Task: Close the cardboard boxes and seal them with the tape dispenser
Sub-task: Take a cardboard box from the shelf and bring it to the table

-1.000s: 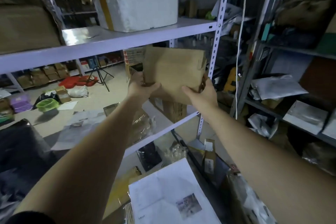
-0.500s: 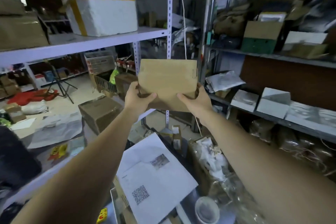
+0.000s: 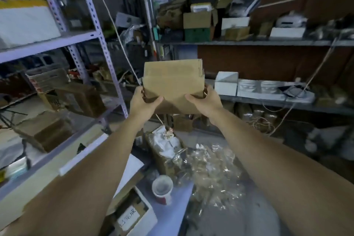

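A stack of flattened brown cardboard boxes [image 3: 173,80] is held up in the air at arm's length, in the middle of the view. My left hand [image 3: 142,101] grips its lower left corner, thumb on the near face. My right hand [image 3: 206,101] grips the lower right corner the same way. The stack stands upright, its broad face toward me. No tape dispenser is visible.
Metal shelving [image 3: 86,34] stands at the left with a white foam box [image 3: 24,23]. A long shelf [image 3: 268,43] of boxes runs along the right wall. Below lie a white and red cup [image 3: 162,188], crumpled clear plastic [image 3: 210,170] and an open box of papers [image 3: 164,145].
The view has swung to the right, away from the left shelving toward the right wall shelves. Both hands kept hold of the cardboard stack and carried it along.
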